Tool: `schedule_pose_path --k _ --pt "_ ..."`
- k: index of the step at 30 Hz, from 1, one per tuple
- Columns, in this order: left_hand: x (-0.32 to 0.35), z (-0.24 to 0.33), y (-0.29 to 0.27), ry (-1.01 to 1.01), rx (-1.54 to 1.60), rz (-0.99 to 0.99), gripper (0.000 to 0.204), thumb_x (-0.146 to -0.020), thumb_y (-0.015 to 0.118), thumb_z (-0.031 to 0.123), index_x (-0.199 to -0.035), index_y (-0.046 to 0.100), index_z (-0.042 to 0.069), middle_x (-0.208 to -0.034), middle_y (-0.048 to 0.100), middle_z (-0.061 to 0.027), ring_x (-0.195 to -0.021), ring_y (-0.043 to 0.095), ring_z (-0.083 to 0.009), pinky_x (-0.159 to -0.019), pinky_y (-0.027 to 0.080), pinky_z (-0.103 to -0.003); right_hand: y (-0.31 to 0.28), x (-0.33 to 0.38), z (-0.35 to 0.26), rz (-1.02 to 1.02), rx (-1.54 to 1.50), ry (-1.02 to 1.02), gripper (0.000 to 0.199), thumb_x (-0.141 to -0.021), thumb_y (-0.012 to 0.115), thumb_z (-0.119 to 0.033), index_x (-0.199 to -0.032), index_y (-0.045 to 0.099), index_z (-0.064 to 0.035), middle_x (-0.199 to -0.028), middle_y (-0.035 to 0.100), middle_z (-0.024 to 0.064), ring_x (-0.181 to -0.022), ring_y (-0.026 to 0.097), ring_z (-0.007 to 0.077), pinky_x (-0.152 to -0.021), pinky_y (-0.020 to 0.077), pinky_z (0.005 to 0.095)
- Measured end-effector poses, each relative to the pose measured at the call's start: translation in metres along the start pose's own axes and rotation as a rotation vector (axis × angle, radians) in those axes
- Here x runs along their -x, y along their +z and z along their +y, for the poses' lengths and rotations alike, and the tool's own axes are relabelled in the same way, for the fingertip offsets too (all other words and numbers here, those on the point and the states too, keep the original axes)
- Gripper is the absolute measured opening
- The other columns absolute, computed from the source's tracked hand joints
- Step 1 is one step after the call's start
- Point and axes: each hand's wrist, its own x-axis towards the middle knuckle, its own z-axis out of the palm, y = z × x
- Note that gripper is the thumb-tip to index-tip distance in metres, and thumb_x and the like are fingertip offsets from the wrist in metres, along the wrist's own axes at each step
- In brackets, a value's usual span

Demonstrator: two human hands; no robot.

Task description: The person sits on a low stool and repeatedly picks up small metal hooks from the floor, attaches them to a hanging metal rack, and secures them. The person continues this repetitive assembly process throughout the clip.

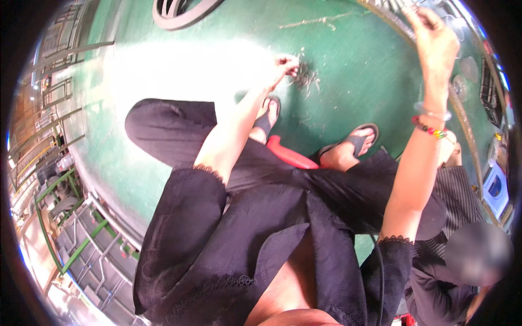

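My left hand [284, 67] reaches out low over the green floor with its fingers drawn together. A small heap of dark and pale thin scraps [305, 75] lies just beside its fingertips. Whatever those fingers hold is too small to tell. Farther right, my raised right hand [435, 37], with a bracelet and bangle at the wrist, has its thumb and fingers pinched near a long brown curved strip [463, 117]. I cannot make out what is in that pinch. Pale, shiny ribbed pieces [459, 88] lie beyond the strip.
Between my sandalled feet is a red plastic-looking piece [291, 154]. A grey ring-shaped object [185, 22] lies at the far edge. Close on my right sits another person in striped clothing [459, 193], near a blue plastic stool [493, 187]. Metal racks [89, 247] stand at left.
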Motion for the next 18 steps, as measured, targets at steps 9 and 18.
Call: schedule_pose_path --k 9,18 --pt "0.011 0.137 0.133 0.452 0.122 -0.202 0.015 -0.085 0.062 0.008 -0.098 0.064 0.000 -0.078 0.062 -0.0024 -0.069 0.057 -0.0077 -0.063 0.049 -0.023 0.001 0.019 0.005 -0.152 -0.468 0.039 0.021 -0.073 0.075 -0.018 -0.087 0.070 -0.0031 -0.070 0.067 0.0060 -0.062 0.058 0.0076 -0.063 0.0475 0.0250" --pt "0.001 0.176 0.162 0.459 0.140 -0.291 0.020 -0.087 0.062 0.013 -0.101 0.062 -0.001 -0.081 0.062 -0.0022 -0.071 0.056 -0.0083 -0.066 0.048 -0.024 -0.008 0.005 -0.008 -0.278 -0.412 0.160 0.016 -0.072 0.074 -0.012 -0.084 0.071 -0.0013 -0.071 0.069 0.0071 -0.064 0.062 0.0091 -0.062 0.0484 0.0244"
